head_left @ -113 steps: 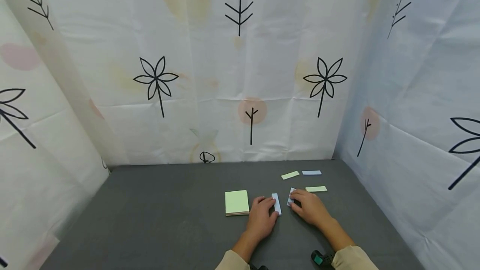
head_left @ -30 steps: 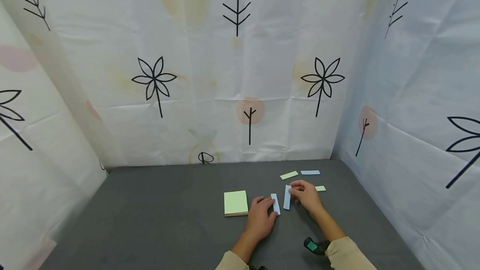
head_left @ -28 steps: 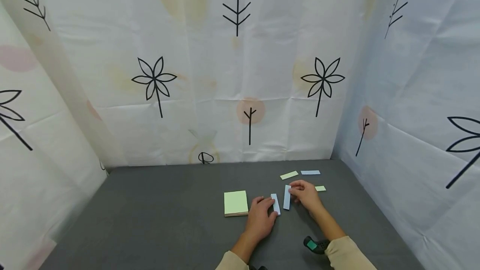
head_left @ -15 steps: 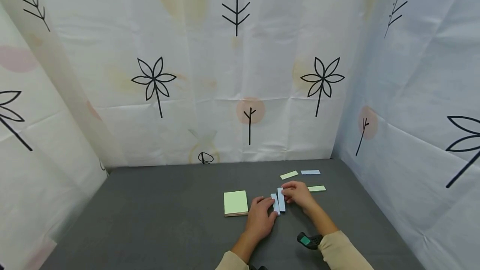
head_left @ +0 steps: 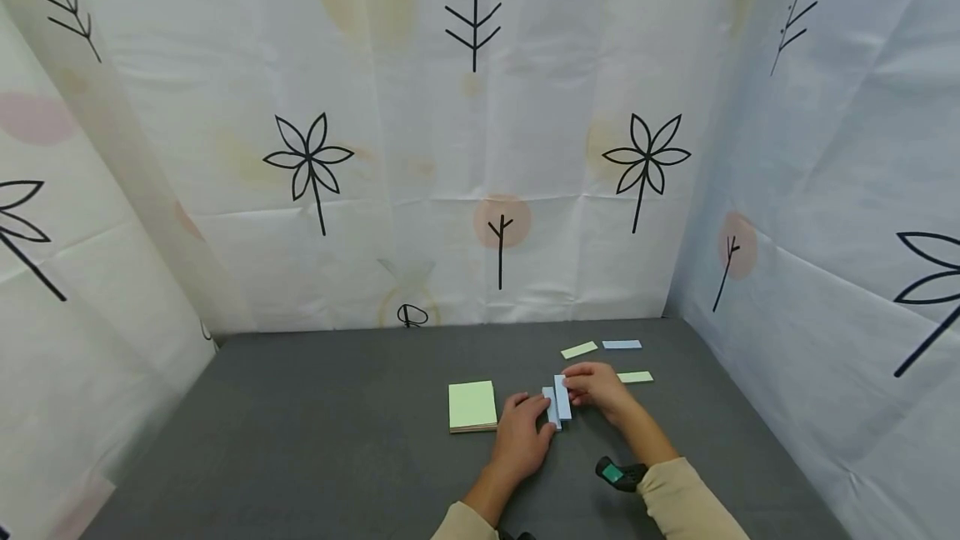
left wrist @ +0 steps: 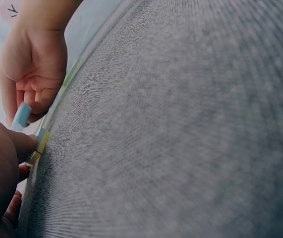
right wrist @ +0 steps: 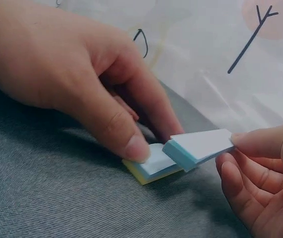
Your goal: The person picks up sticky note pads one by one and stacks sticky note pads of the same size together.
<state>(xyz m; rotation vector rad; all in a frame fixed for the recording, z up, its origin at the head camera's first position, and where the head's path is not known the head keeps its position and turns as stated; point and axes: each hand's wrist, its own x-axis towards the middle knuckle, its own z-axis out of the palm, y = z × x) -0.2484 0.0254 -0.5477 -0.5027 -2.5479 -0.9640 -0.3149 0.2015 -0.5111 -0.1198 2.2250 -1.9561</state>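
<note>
No legible text, label, brand, number or sign is identified on any surface visible in the head view or either wrist view.

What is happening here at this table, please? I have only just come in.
A person is handling small paper pads with both hands. The left hand holds a slim blue-and-yellow stack on the gray table. The right hand pinches a blue pad, raised close by that stack; whether they touch is hard to tell. A green square pad lies to the left, and two green strips and a blue strip lie farther back.
</note>
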